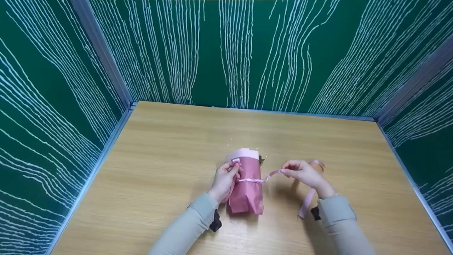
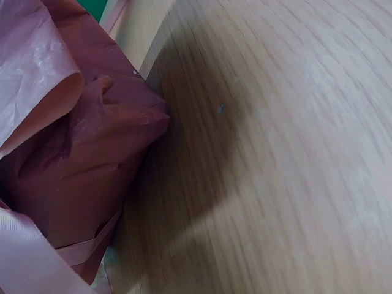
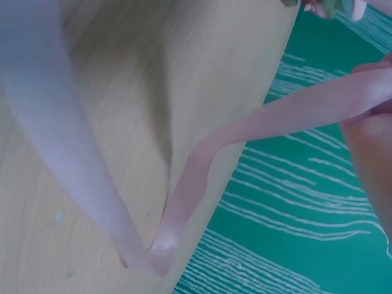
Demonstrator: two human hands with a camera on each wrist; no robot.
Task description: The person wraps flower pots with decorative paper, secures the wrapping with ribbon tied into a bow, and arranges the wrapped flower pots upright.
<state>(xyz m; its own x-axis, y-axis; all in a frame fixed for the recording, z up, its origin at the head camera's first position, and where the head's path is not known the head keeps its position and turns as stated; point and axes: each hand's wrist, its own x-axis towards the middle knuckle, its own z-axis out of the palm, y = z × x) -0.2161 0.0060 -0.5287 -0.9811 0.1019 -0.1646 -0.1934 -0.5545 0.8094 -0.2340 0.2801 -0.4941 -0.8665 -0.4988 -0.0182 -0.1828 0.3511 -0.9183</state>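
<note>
A bouquet-like bundle wrapped in dusky pink paper point(image 1: 250, 200) lies on the table, with a paler pink top edge and a bit of green leaf at its right side. Around its middle runs a pink ribbon point(image 1: 252, 180). My left hand point(image 1: 223, 179) is at the bundle's left side, pinching a ribbon end between thumb and fingers. To the right, my right hand point(image 1: 302, 173) pinches the other length, which trails behind it in a loop. Folded wrapping paper point(image 2: 92, 153) and ribbon point(image 2: 33, 260) show in the left wrist view; the right wrist view shows the hanging ribbon point(image 3: 294, 113).
The wooden table point(image 1: 170, 141) has a pale blue edge strip point(image 1: 88, 177) along its left side. Green panels point(image 1: 208, 53) with white streaky lines stand around the back and sides. Tiny pale specks show just beyond the bundle's top.
</note>
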